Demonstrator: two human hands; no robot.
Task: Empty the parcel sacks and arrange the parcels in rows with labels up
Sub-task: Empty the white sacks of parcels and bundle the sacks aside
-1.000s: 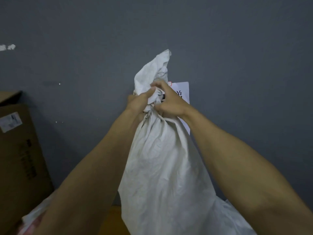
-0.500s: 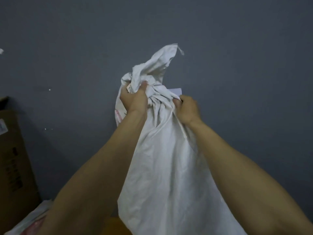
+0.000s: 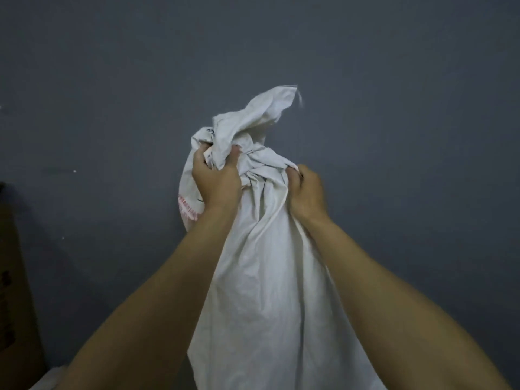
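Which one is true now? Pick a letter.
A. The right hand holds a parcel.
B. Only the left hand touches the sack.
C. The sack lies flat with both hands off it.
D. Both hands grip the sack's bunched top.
D: the left hand and the right hand each have their fingers curled into the gathered cloth at the top of the sack, and no parcel is in view.
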